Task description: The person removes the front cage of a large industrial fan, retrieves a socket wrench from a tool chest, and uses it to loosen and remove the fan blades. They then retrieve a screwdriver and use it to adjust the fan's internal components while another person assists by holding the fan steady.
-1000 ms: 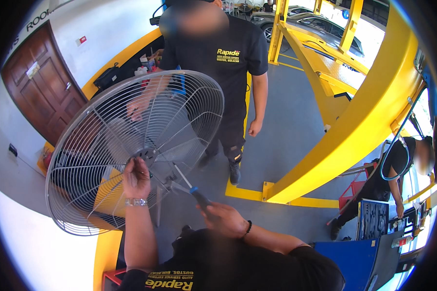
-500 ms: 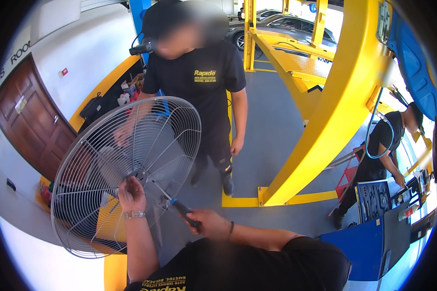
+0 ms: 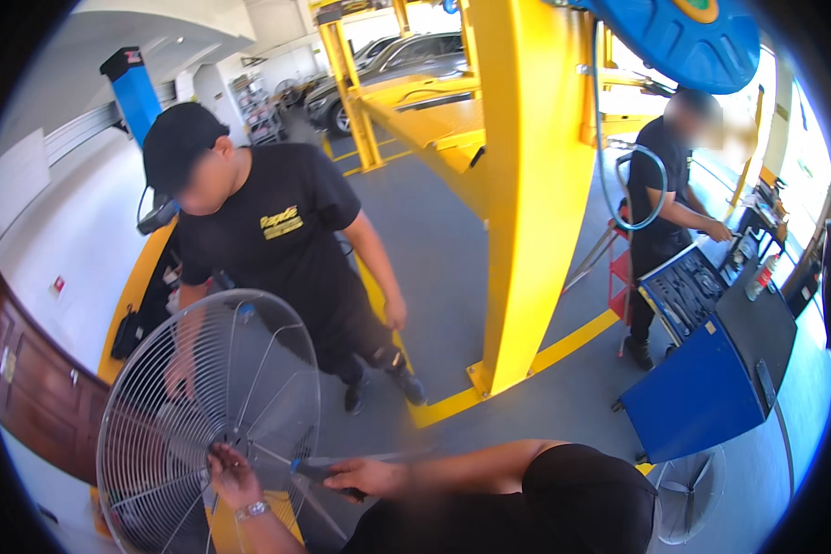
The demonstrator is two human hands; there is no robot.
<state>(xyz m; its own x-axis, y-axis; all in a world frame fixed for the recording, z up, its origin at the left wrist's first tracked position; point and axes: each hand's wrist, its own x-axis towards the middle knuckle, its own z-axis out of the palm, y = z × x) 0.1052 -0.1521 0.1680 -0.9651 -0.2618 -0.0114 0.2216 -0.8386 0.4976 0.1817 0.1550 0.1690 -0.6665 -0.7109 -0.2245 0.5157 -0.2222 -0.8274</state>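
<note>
Head view: fan grille (image 3: 232, 432) at 8 o'clock; left hand (image 3: 234, 476) at its hub, grip unclear; right hand (image 3: 369, 476) clenched round screwdriver (image 3: 313, 471); off-axis push could slip it, jabbing other hand

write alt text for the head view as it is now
A person's left hand is at the center of a large round wire fan cage, while their right hand holds a screwdriver. A co-worker in black stands behind the cage; farther right are a yellow lift post and a second co-worker beside a blue tool cabinet.
</note>
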